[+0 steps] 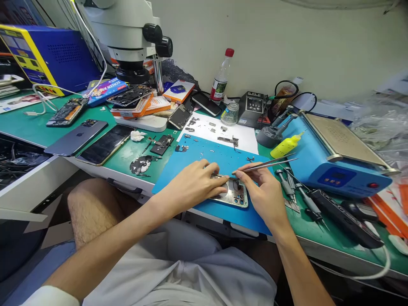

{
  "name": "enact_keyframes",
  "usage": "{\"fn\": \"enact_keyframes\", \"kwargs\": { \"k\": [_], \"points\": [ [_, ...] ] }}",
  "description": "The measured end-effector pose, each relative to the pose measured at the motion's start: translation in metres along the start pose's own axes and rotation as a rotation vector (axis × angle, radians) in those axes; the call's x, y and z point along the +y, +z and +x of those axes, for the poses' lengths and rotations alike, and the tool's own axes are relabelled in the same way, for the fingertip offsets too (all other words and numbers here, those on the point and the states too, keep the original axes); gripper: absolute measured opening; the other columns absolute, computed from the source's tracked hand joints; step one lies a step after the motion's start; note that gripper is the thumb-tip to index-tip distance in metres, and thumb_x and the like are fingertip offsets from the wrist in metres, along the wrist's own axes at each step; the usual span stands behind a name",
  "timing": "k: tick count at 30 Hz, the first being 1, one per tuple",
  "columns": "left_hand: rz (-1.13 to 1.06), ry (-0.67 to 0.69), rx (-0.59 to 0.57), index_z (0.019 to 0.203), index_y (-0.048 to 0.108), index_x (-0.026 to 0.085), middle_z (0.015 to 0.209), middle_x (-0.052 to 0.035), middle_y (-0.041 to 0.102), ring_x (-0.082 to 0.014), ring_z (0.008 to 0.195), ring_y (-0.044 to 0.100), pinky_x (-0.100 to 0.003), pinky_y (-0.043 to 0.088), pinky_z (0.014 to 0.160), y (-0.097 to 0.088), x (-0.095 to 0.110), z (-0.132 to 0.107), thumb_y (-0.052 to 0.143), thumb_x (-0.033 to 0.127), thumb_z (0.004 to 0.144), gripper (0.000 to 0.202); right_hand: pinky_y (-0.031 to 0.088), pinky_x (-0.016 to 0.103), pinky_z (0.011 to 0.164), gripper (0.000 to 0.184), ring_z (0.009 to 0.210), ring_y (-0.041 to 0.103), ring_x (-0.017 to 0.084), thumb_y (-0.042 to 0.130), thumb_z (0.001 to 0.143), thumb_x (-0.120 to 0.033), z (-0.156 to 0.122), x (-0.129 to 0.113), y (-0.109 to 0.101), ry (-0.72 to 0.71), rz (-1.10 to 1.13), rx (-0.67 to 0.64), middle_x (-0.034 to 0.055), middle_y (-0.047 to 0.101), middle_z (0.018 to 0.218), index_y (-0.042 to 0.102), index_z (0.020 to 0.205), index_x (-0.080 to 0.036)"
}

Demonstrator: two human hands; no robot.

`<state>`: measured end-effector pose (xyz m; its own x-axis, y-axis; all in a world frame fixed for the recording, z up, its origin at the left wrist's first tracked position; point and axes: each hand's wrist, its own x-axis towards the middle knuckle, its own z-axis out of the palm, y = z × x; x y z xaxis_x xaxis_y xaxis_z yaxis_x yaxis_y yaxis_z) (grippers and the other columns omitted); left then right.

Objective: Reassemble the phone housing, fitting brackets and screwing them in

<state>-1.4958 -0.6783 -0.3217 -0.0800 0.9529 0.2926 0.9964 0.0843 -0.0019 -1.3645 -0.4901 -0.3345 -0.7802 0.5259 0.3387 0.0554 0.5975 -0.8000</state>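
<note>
An opened phone housing (234, 196) with its inner parts bared lies on the blue mat (191, 170) in front of me. My left hand (199, 182) reaches over its left part, fingers pressed on it and holding it in place. In my right hand (262, 191), at the housing's upper right, thumb and fingers pinch a pair of metal tweezers (270, 164). Their two thin ends spread out to the right, and the other end shows by the thumb, close to the housing's top edge. What lies under my fingers is hidden.
Small phone parts (228, 140) and screws lie on white paper (204, 127) behind the housing. Phones (76, 138) and a battery (162, 145) lie left, beneath a microscope (127, 38). A blue heating plate (341, 161), screwdrivers (307, 199) and a yellow bottle (285, 146) stand or lie right.
</note>
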Motion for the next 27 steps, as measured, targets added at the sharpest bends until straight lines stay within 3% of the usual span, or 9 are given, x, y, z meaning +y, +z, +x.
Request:
{"fn": "enact_keyframes", "kwargs": {
  "k": [9,20,27],
  "points": [
    [-0.064,-0.027,0.056,0.129,0.076,0.024,0.126,-0.0080,0.073,-0.0226,0.108,0.067,-0.036,0.053,0.091,0.009,-0.005,-0.003,0.044,0.041,0.116,0.038,0.060,0.040,0.089,0.015,0.089,0.075,0.025,0.066,0.101,-0.037,-0.003,-0.006,0.002,-0.101,-0.114,-0.082,0.0054,0.080,0.099,0.074,0.100,-0.024],
    [-0.139,-0.049,0.120,0.125,0.080,0.024,0.124,-0.0074,0.075,-0.0236,0.105,0.067,-0.037,0.054,0.091,0.014,-0.008,-0.004,0.049,0.037,0.115,0.035,0.058,0.034,0.083,0.010,0.085,0.074,0.022,0.066,0.101,-0.031,0.001,-0.007,0.002,-0.157,-0.157,-0.101,0.0023,0.079,0.097,0.074,0.099,-0.025],
    [-0.156,-0.055,0.131,0.124,0.081,0.024,0.123,-0.0072,0.075,-0.0244,0.106,0.067,-0.038,0.054,0.091,0.015,-0.009,-0.004,0.049,0.038,0.115,0.036,0.058,0.037,0.086,0.010,0.089,0.074,0.023,0.066,0.102,-0.031,0.000,-0.005,0.004,-0.178,-0.164,-0.093,0.0034,0.079,0.099,0.074,0.100,-0.025]
  ]
}}
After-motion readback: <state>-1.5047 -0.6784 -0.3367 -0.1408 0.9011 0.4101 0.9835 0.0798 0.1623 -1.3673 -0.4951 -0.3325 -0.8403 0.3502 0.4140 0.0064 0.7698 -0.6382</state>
